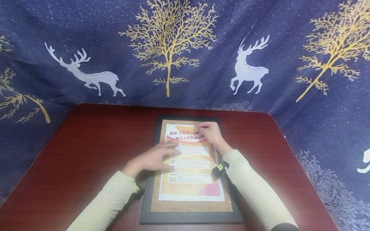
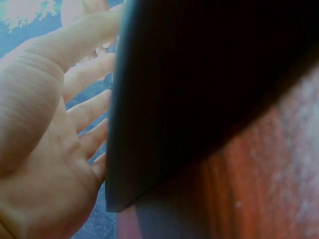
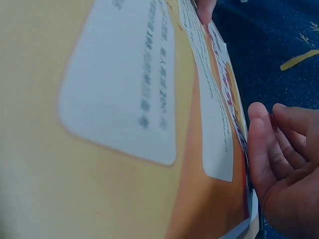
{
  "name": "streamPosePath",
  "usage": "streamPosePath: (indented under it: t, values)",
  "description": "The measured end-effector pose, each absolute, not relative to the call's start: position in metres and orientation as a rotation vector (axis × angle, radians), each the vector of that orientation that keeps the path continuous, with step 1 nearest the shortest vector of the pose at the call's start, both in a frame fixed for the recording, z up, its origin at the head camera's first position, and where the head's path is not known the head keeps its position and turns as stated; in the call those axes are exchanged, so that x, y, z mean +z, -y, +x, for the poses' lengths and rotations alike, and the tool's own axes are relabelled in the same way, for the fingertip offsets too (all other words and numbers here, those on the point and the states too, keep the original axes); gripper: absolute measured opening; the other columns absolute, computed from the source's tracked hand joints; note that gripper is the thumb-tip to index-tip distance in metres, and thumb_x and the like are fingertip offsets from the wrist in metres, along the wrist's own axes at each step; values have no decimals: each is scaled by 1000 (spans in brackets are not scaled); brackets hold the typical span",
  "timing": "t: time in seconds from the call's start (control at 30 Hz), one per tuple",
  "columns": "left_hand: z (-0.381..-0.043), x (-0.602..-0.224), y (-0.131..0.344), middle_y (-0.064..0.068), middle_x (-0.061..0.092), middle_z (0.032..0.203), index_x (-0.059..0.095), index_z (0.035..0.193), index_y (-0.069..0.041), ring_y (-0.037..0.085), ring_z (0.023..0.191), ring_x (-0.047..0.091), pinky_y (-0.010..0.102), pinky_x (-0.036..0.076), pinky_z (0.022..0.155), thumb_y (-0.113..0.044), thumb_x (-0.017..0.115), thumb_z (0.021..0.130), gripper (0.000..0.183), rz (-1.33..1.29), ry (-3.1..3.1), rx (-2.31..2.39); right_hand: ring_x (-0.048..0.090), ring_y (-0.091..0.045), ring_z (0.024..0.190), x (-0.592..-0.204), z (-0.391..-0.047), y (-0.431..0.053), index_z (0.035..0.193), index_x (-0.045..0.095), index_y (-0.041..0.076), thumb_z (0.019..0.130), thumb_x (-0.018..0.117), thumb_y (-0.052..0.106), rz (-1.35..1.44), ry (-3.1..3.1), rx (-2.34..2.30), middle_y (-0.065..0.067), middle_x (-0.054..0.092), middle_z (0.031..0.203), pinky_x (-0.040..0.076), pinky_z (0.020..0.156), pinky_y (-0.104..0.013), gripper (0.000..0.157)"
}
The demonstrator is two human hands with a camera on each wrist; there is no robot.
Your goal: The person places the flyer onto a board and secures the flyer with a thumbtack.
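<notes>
A poster [image 1: 185, 190] in orange, yellow and white lies on a cork board [image 1: 190, 206] with a dark frame [image 1: 190, 218]. My left hand [image 1: 154, 158] rests over the poster's left side, its fingers extended and spread. At the poster's upper right, my right hand [image 1: 211, 132] pinches a small red pin [image 3: 273, 122] between thumb and finger. Only a sliver of the pin shows. In the right wrist view the fingertips are close over the poster's top part. The frame's dark edge [image 2: 117, 149] hides the left fingertips in the left wrist view.
The board lies on a reddish-brown wooden table [image 1: 86, 154] with rounded far corners. Behind the table hangs a dark blue cloth [image 1: 202, 86] printed with white deer and golden trees. A small black wrist camera [image 1: 218, 171] sits by the right cuff.
</notes>
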State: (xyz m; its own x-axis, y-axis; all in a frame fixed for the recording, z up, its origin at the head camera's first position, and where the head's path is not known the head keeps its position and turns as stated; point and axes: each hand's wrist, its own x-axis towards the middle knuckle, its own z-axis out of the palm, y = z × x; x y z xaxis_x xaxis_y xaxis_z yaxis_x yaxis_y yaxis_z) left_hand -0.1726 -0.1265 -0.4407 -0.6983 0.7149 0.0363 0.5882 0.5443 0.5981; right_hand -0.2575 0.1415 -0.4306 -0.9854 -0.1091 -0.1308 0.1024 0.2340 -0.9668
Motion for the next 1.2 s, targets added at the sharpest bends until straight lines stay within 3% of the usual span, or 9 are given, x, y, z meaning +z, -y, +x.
streamPosePath:
  t: [0.67,1.2]
  values:
    - [-172,-436,125,12,38,158,62,138,-14,36,148,25,58,16,119,-34,82,82,62,1072,-2555,876,66,-11,55,-435,-279,-133,104,69,-7,97,65,7,50,-2359,-1729,-15,75,85,47,41,-20,17]
    - [-172,-439,126,10,38,158,62,138,-15,35,149,25,56,14,120,-35,81,83,62,1078,-2559,872,57,-11,48,-430,-288,-128,102,71,3,103,54,15,64,-2485,-1399,-6,69,76,36,36,-21,21]
